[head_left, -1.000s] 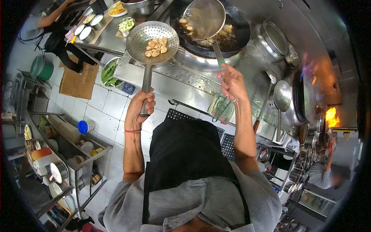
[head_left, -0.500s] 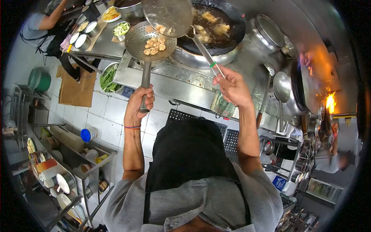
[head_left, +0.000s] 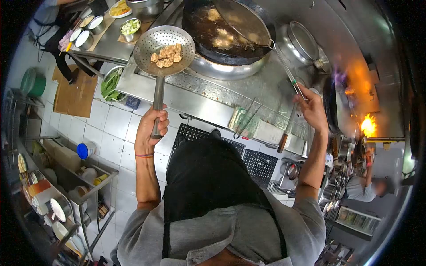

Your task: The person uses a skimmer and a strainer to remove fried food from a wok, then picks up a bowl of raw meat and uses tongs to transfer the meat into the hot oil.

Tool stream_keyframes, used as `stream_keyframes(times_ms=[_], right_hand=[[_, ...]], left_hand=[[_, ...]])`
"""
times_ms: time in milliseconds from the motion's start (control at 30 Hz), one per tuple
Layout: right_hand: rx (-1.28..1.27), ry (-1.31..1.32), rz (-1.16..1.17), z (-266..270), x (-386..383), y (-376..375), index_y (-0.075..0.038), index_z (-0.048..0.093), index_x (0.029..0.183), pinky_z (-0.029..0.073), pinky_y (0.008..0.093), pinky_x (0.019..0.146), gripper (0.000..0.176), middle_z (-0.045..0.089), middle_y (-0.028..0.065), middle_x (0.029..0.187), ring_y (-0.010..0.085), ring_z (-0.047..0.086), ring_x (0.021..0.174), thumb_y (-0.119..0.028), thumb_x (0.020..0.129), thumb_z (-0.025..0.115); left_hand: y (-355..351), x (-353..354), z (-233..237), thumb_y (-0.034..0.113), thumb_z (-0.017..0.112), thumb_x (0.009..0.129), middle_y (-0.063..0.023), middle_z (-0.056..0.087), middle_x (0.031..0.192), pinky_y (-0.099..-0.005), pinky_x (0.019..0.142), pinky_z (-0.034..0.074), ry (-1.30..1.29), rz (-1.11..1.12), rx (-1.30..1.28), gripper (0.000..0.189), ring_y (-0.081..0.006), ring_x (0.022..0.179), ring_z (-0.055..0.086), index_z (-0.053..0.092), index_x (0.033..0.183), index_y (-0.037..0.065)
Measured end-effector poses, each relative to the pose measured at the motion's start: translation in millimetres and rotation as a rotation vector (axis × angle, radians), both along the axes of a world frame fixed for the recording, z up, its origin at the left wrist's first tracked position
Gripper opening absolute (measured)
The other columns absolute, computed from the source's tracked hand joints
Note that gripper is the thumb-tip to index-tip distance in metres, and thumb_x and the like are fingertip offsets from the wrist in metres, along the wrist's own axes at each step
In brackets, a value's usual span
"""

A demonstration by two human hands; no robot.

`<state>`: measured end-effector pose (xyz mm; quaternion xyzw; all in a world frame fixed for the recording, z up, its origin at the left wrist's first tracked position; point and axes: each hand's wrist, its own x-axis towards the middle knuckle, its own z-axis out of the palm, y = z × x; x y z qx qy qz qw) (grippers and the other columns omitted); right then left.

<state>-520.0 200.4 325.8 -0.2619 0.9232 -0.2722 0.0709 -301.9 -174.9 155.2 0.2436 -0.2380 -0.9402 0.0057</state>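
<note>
- Steel range (head_left: pixel 199 95): spans the upper view from 10 o'clock to 2 o'clock; the person stands against its front edge.
- Wok (head_left: pixel 208 33): set in the range at 12 o'clock and filled with dark oil. Pale fried lumps float in it.
- Mesh strainer (head_left: pixel 242 20): its bowl lies tilted inside the wok on the 1 o'clock side. The thin handle runs out over the wok rim toward 4 o'clock, with a green band near its end.
- Perforated skimmer (head_left: pixel 153 40): held level in the air at 11 o'clock, over the range's left end and just beside the wok at its 9 o'clock. The handle points down to 6 o'clock.
- Steel pot (head_left: pixel 301 42): stands at 3 o'clock of the wok, near the strainer handle.
- Bowl of greens (head_left: pixel 111 84): sits at 7 o'clock of the skimmer bowl, below the range edge.
- Left hand (head_left: pixel 152 126): fingers wrapped tight round the lower end of the skimmer handle, wrist band showing.
- Right hand (head_left: pixel 312 106): at 2 o'clock, fingers closed on the end of the strainer handle, arm stretched out.
- Fried pieces (head_left: pixel 166 54): a small golden heap in the skimmer bowl, toward its 4 o'clock side.
- Flame (head_left: pixel 367 125): burns at 3 o'clock, well apart from both hands.
</note>
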Motion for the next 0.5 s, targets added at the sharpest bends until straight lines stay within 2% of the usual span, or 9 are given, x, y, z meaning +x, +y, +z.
stream_keyframes(times_ms=[100,200,267,300,333,433,467,500], right_hand=[[-0.081,-0.058,-0.027,-16,-8,14,-0.003,0.054,0.127,0.046,0.0252,0.072,0.039,0.062,0.0021,0.082,0.0093,0.054,0.076,0.002,0.088,0.055],[-0.247,-0.102,0.040,-35,-14,22,-0.003,0.054,0.128,0.045,0.0243,0.066,0.038,0.061,0.0010,0.081,0.0077,0.050,0.069,0.000,0.089,0.053],[-0.258,-0.315,-0.131,-35,-11,12,-0.002,0.052,0.129,0.041,0.0217,0.056,0.038,0.060,-0.0001,0.080,0.0049,0.044,0.060,-0.003,0.091,0.053],[-0.305,-0.352,-0.114,-43,-18,10,0.000,0.050,0.130,0.035,0.0208,0.044,0.039,0.060,0.0005,0.080,0.0031,0.039,0.051,-0.005,0.091,0.053],[-0.318,-0.359,-0.115,-49,-25,7,0.000,0.050,0.130,0.035,0.0208,0.044,0.039,0.060,0.0005,0.080,0.0031,0.039,0.051,-0.005,0.091,0.053],[-0.481,-0.545,-0.152,-65,-47,0,0.002,0.046,0.131,0.029,0.0227,0.031,0.042,0.059,0.0023,0.081,0.0045,0.040,0.042,-0.005,0.090,0.053],[-0.487,-0.546,-0.147,-69,-53,0,0.002,0.046,0.131,0.029,0.0227,0.031,0.042,0.059,0.0023,0.081,0.0045,0.040,0.042,-0.005,0.090,0.053],[-0.585,-0.688,-0.143,-72,-60,0,0.001,0.047,0.129,0.029,0.0219,0.030,0.039,0.059,0.0022,0.081,0.0040,0.038,0.042,-0.005,0.090,0.053]], left_hand=[[11,4,1,0.006,0.054,0.085,-0.0011,0.044,0.066,-0.0219,0.032,0.036,-0.011,0.024,-0.014,0.022,-0.0072,0.044,0.040,0.050,0.106,0.002],[25,7,7,0.005,0.053,0.084,-0.0023,0.045,0.066,-0.0228,0.033,0.036,-0.011,0.051,-0.014,0.023,-0.0087,0.044,0.041,0.049,0.106,0.002],[32,8,11,0.005,0.053,0.084,-0.0025,0.045,0.066,-0.0228,0.033,0.037,-0.012,0.068,-0.027,0.023,-0.0087,0.043,0.041,0.049,0.106,0.001],[35,9,11,0.005,0.053,0.084,-0.0026,0.045,0.066,-0.0226,0.032,0.037,-0.022,0.078,-0.012,0.022,-0.0087,0.043,0.042,0.049,0.106,0.001],[39,10,12,0.005,0.053,0.084,-0.0027,0.045,0.066,-0.0225,0.032,0.037,-0.029,0.087,0.003,0.022,-0.0086,0.043,0.042,0.049,0.105,0.000],[51,11,18,0.004,0.053,0.084,-0.0029,0.045,0.065,-0.0225,0.032,0.038,-0.006,0.112,-0.001,0.022,-0.0086,0.043,0.042,0.049,0.105,-0.001],[54,11,19,0.004,0.053,0.084,-0.0029,0.045,0.065,-0.0225,0.032,0.038,-0.006,0.115,-0.008,0.022,-0.0086,0.043,0.042,0.049,0.105,-0.001],[58,11,20,0.004,0.052,0.084,-0.0030,0.045,0.065,-0.0225,0.032,0.038,-0.003,0.121,-0.007,0.022,-0.0087,0.043,0.042,0.049,0.106,-0.001]])
